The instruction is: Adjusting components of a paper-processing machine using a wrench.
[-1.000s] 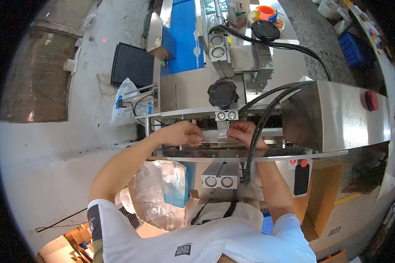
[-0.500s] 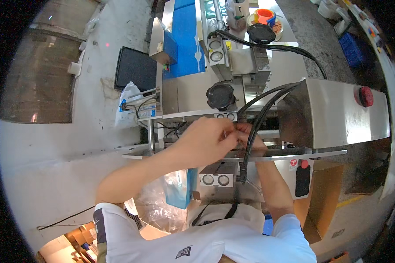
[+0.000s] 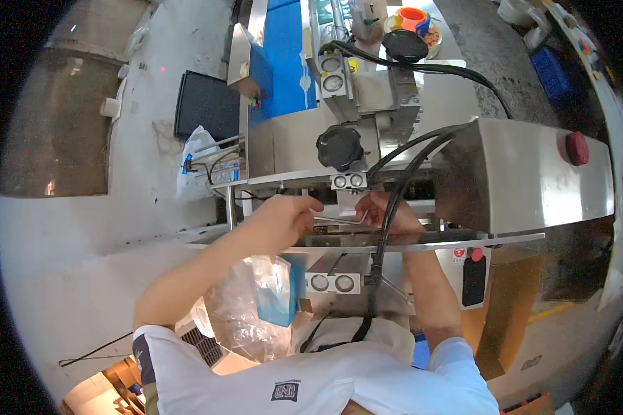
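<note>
My left hand (image 3: pixel 284 220) is closed around one end of a thin L-shaped hex key (image 3: pixel 336 220), just above the machine's front metal edge. Its bent short end meets the curled fingers of my right hand (image 3: pixel 387 213), which pinch there, partly behind black cables (image 3: pixel 399 197). Both hands are inside the gap between the front rail (image 3: pixel 457 243) and the steel plate behind. Just beyond them, a black lobed knob (image 3: pixel 339 147) tops a metal bracket with a clamp block (image 3: pixel 348 181).
A steel housing with a red button (image 3: pixel 576 148) stands at right. A blue conveyor belt (image 3: pixel 284 62) runs away at the back. A second clamp block (image 3: pixel 332 283), a light-blue container (image 3: pixel 275 294) and clear plastic film (image 3: pixel 235 311) are near my body. A cardboard box (image 3: pixel 516 311) stands lower right.
My left hand has moved left, away from my right hand, and the hex key now shows between them. The whole view has shifted slightly.
</note>
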`<state>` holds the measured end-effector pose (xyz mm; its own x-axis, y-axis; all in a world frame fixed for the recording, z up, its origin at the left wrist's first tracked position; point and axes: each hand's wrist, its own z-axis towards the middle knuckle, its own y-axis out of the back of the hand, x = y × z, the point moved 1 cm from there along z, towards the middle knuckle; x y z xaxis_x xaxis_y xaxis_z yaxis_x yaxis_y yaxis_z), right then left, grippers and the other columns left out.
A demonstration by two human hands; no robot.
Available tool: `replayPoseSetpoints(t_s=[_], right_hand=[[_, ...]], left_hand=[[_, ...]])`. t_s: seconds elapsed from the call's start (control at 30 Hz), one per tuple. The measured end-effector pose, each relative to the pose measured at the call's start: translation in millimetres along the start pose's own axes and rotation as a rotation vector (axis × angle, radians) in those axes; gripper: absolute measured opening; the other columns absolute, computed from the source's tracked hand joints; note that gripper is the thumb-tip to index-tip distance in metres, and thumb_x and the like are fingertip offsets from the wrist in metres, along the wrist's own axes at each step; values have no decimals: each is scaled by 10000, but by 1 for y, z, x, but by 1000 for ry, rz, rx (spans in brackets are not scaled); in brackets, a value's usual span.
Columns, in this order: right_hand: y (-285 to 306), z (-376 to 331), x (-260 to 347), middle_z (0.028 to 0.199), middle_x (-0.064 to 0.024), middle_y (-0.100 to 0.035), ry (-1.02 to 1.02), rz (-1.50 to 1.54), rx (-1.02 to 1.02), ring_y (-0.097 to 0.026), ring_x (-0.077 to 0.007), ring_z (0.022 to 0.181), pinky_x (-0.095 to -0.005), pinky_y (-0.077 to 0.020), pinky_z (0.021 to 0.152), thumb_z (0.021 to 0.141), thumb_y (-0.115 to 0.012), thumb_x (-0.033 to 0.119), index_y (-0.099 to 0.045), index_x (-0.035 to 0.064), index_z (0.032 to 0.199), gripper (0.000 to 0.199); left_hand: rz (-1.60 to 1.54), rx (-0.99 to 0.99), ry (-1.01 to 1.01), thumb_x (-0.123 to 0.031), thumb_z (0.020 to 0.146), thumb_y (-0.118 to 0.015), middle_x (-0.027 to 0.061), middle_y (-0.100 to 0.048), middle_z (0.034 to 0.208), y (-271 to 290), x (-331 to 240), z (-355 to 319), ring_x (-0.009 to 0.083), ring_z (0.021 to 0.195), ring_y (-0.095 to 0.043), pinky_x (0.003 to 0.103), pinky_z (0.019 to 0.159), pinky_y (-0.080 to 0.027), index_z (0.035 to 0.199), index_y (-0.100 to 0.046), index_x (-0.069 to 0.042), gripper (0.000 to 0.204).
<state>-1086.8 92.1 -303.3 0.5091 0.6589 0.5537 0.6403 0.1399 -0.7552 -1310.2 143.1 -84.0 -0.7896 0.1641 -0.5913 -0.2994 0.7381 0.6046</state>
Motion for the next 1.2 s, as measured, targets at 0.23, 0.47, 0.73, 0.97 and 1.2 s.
replayPoseSetpoints(t_s=[0.23,0.47,0.73,0.97,1.2], right_hand=[[-22,-1,12,1006,-59,-694,40,-257,-156,-615,-105,801,-251,-509,753,932,-639,185,-627,-10,1188,322],[-12,6,-2,958,-53,-701,-84,-285,-213,-625,-92,765,-236,-516,690,928,-656,220,-654,11,1125,286],[-22,12,-1,864,-42,-708,-77,-272,-286,-611,-74,698,-218,-503,637,929,-661,263,-681,23,1057,273],[-23,18,-1,846,-38,-699,-64,-401,-352,-584,-55,675,-199,-456,597,919,-678,279,-678,32,982,254],[-20,17,-6,864,-40,-703,28,-370,-274,-595,-59,691,-218,-492,622,913,-690,219,-680,17,996,218]], left_hand=[[-499,223,134,21,922,-492,86,-688,932,-25,104,42,143,887,-656,274,780,-524,1166,-606,26,270],[-610,287,215,-200,979,-571,62,-704,991,-41,130,55,130,861,-621,280,723,-478,1176,-631,-32,266],[-275,441,178,-232,972,-581,74,-706,992,-51,148,67,164,911,-628,309,814,-498,1114,-651,-2,278],[-16,440,158,-326,964,-589,116,-686,1069,-52,152,81,205,967,-616,336,866,-481,1156,-648,-52,340],[-66,395,-106,-390,970,-563,127,-675,973,-61,171,95,213,922,-608,345,852,-480,1080,-658,-65,356]])
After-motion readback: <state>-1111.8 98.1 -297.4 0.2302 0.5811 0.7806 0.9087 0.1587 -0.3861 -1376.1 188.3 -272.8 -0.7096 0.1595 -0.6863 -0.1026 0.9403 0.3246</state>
